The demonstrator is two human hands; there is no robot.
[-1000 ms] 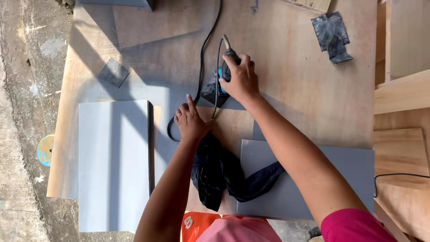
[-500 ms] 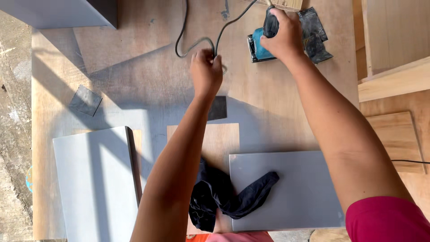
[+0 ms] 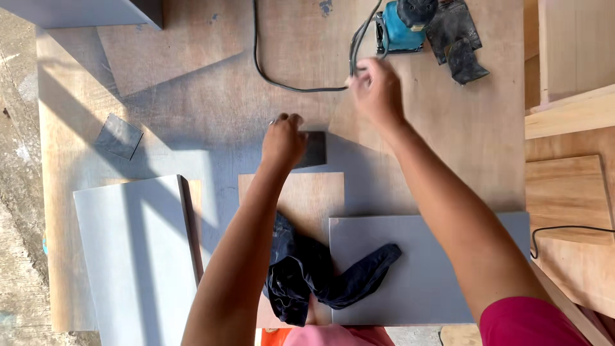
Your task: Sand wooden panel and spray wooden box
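Note:
My left hand (image 3: 284, 142) is curled over the left edge of a small dark square sheet (image 3: 316, 149) lying on the plywood worktop (image 3: 211, 83). My right hand (image 3: 378, 93) is farther up and to the right, its fingertips pinched at the bend of a black cable (image 3: 301, 87). That cable loops up to a blue power tool (image 3: 402, 27) standing at the worktop's far edge. The right hand is blurred by motion. A dark blue cloth (image 3: 307, 275) lies crumpled near my body, between my two forearms.
A grey panel (image 3: 435, 269) lies under the cloth's right end, with a small plywood piece (image 3: 301, 195) beside it. A larger grey panel (image 3: 128, 256) lies at the left. Dark sandpaper sheets (image 3: 458, 45) sit by the tool, another (image 3: 118, 136) at the left. Wood boards (image 3: 570, 115) stack on the right.
My right hand has left the blue tool and come back to the cable. My left hand has let go of the cable and dropped down to the small dark square.

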